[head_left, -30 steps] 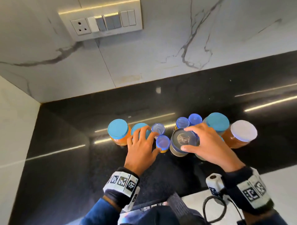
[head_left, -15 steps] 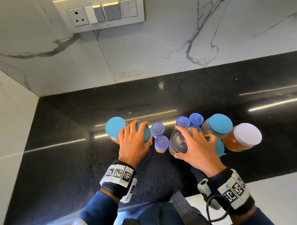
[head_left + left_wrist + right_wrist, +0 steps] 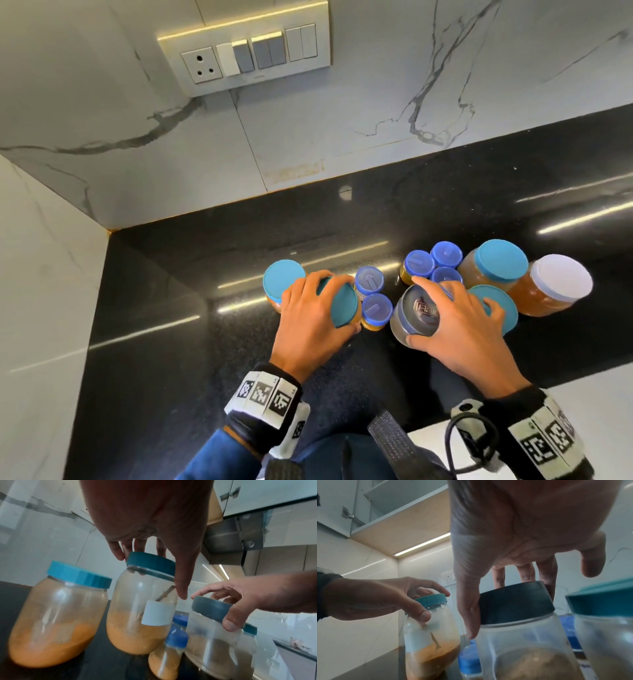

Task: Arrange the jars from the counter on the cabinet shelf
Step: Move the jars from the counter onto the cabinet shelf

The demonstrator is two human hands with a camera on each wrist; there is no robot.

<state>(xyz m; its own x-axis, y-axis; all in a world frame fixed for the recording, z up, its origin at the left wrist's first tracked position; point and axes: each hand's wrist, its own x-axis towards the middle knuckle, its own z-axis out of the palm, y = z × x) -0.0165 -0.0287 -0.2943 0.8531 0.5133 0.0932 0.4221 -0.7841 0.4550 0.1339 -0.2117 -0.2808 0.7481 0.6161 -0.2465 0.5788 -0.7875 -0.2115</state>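
Several jars of orange powder stand clustered on the black counter (image 3: 178, 308). My left hand (image 3: 339, 301) grips the lid of a teal-lidded jar (image 3: 342, 310). In the left wrist view this jar (image 3: 142, 615) leans to one side and bears a white label. My right hand (image 3: 419, 310) grips a clear jar by its dark grey lid (image 3: 421, 313), thumb on the near side and fingers over the far rim. The right wrist view shows the dark lid (image 3: 515, 601) in my right hand (image 3: 510, 608). An open upper cabinet (image 3: 388, 500) hangs above.
A second teal-lidded jar (image 3: 282, 279) stands just left of my left hand. Several small blue-capped jars (image 3: 368, 279) sit between my hands. Right of them stand two teal-lidded jars (image 3: 501, 260) and a white-lidded jar (image 3: 560, 281). A switch panel (image 3: 246, 54) is on the marble wall.
My left hand slid onto the teal lid and curled around it, and the jar now leans. My right hand wrapped further over the dark lid.
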